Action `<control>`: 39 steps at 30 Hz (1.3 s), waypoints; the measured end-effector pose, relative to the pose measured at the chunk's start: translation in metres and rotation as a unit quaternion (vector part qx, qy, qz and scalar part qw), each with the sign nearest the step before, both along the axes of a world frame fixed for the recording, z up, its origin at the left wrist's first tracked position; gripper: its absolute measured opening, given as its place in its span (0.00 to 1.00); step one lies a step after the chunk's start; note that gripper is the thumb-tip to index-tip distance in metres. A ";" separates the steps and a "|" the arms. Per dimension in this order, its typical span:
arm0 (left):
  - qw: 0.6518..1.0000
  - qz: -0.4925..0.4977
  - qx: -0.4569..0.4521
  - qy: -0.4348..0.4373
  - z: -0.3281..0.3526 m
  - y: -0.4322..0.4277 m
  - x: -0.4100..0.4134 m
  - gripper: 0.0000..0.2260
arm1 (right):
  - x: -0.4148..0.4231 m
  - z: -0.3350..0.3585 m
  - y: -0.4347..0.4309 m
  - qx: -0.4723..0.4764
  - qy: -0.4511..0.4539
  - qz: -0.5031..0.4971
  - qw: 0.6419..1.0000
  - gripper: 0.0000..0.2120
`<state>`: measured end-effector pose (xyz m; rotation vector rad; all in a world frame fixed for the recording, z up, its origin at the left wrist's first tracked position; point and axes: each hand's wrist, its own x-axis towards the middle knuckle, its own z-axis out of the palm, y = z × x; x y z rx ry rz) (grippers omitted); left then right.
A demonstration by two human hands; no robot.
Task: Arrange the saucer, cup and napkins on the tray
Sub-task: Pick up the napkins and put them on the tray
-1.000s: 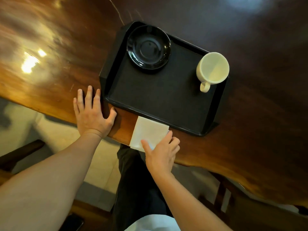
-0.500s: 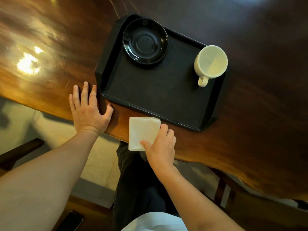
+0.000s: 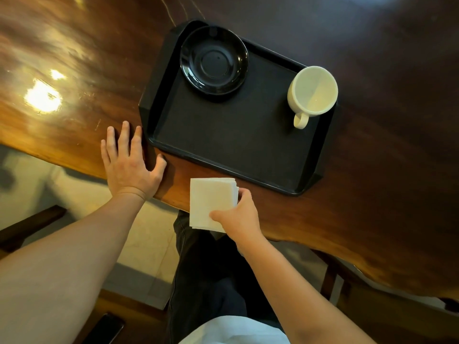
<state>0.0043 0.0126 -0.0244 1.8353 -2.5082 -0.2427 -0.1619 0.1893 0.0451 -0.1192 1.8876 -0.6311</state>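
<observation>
Two hands working: my right hand [image 3: 238,214] fingers pinching napkins [image 3: 211,202] at surface [image 3: 74,83] edge; left hand [image 3: 129,162] lying flat, released, beside tray [image 3: 223,142]. Farther on tray: saucer [image 3: 214,60] sitting left, cup [image 3: 311,91] right.

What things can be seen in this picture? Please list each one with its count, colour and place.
tray: one, black, on the table, ahead of both hands
saucer: one, black, in the tray's far left corner
cup: one, cream, upright and empty, at the tray's right side, handle towards the person
napkins: one stack, white, at the table's near edge, outside the tray, gripped by the right hand
table: one, glossy brown wood
phone: one, dark, low at the left, below the table
left hand: flat on the table, beside the tray's near left corner
right hand: holds the napkins' near right corner
</observation>
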 end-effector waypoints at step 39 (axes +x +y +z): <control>1.000 -0.007 -0.019 0.018 -0.005 -0.001 0.000 0.34 | -0.152 0.020 -0.093 -0.104 -0.070 0.003 0.992 0.19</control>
